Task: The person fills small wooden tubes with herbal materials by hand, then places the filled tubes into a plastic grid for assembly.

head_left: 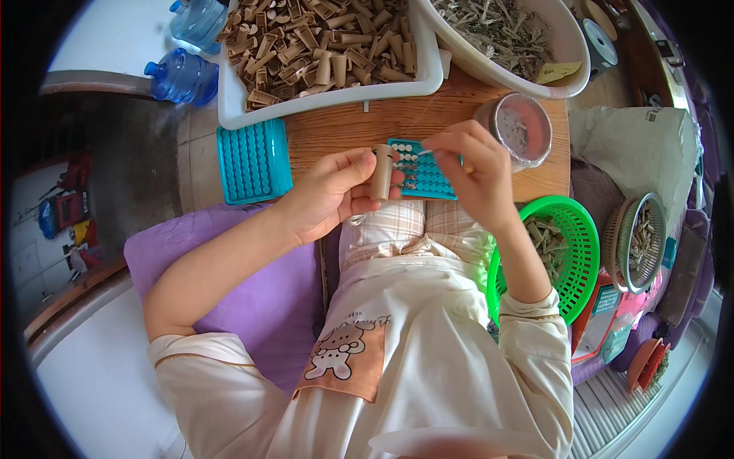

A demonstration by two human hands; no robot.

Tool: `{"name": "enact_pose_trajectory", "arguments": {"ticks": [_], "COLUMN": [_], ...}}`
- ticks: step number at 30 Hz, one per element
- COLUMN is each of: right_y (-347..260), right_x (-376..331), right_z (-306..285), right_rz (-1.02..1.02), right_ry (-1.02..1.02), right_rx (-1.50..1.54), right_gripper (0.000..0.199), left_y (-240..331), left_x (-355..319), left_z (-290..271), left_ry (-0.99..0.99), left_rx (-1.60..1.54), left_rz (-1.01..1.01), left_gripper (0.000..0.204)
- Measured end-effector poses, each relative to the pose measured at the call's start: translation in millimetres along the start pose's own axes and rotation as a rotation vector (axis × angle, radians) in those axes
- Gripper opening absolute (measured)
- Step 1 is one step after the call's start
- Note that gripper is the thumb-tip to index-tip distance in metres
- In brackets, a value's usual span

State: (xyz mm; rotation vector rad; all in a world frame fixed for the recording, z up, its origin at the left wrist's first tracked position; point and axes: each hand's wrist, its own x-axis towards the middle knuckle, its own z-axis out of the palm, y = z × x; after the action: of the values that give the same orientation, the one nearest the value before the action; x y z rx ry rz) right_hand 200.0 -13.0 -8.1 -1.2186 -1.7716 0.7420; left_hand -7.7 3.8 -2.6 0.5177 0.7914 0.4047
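Lap nearest, in checked shorts [382, 237]. Above it, left hand [325, 191] has thumb and fingers closed around a tan tube [381, 180], dark mark near the tube's far end. Right hand [478, 168] beside it, thumb and forefinger pinched on a small white piece [425, 152], just right of the tube. Green basket [582, 256] near right forearm, thin scraps inside. Beneath the hands, at the table's [336, 138] near edge, teal tray [436, 183] with white pieces in some wells. Teal stack [256, 164] to the left; cup [544, 141] to the right. Farther: white bin [329, 105] heaped with tan parts, basin [508, 83] of scraps. Blue bottles [183, 76] beyond, left.
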Motion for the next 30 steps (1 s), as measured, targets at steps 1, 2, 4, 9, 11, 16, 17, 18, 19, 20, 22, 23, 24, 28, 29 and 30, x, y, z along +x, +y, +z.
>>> {"name": "enact_pose_trajectory", "arguments": {"ticks": [1,2,4,9,11,16,17,18,19,20,22,23,24,28,29,30], "right_y": [-5.9,-9.3,-9.6,-14.8,-17.2,-18.9,-18.3,-18.0,-17.8,-17.5,-16.8,-16.3,-14.7,-12.7,-13.5,-13.4], "right_x": [0.6,1.6,3.5,5.5,7.1,11.4,12.0,11.8,10.5,9.5,9.2,9.2,9.2,16.2,17.9,18.4], "right_z": [5.6,9.6,16.6,12.9,11.9,13.2,13.2,12.9,12.4,12.4,13.1,13.4,13.8,11.5,9.3,8.1], "right_rz": [-0.04,-0.08,-0.094,-0.113,-0.092,-0.099,-0.11,-0.111,-0.097,-0.084,-0.083,-0.081,-0.083,-0.058,-0.052,-0.057], "right_ry": [0.011,0.023,0.03,-0.115,-0.189,-0.224,-0.253,-0.254,-0.279,-0.305,-0.327,-0.348,-0.349,-0.437,-0.501,-0.5], "right_rx": [0.016,0.032,0.085,0.065,0.037,0.023,0.032,0.033,0.036,0.04,0.027,0.014,0.017,0.019,0.003,0.005], "right_gripper": [0.016,0.018,0.02,0.02,0.017,0.012,0.012,0.012,0.011,0.011,0.01,0.01,0.01,0.011,0.011,0.011], "left_y": [-4.7,-4.3,-3.2,-0.2,-2.6,-4.4,-5.0,-5.3,-5.8,-6.5,-7.1,-7.0,-7.0,-5.9,-5.8,-5.6], "left_x": [2.4,1.3,-0.7,-4.0,-2.7,-2.9,-3.5,-3.8,-3.6,-3.2,-2.6,-2.3,-2.0,0.7,1.4,2.3], "left_z": [0.9,1.7,1.9,3.6,2.5,2.3,4.5,5.5,5.2,4.6,3.9,4.0,4.3,3.6,2.5,1.5], "left_ry": [-0.006,-0.004,-0.025,-0.067,-0.049,-0.046,-0.023,0.001,0.001,0.006,0.015,0.023,0.031,0.075,0.039,0.001], "left_rx": [-0.005,-0.006,-0.082,-0.06,-0.052,0.008,0.022,0.036,0.035,0.03,0.024,0.022,0.021,0.055,0.104,0.153], "left_rz": [0.061,0.063,-0.005,-0.052,-0.073,-0.101,-0.103,-0.107,-0.106,-0.111,-0.115,-0.12,-0.125,-0.147,-0.172,-0.198], "left_gripper": [0.034,0.034,0.034,0.037,0.034,0.03,0.031,0.031,0.031,0.031,0.03,0.029,0.029,0.025,0.024,0.024]}}
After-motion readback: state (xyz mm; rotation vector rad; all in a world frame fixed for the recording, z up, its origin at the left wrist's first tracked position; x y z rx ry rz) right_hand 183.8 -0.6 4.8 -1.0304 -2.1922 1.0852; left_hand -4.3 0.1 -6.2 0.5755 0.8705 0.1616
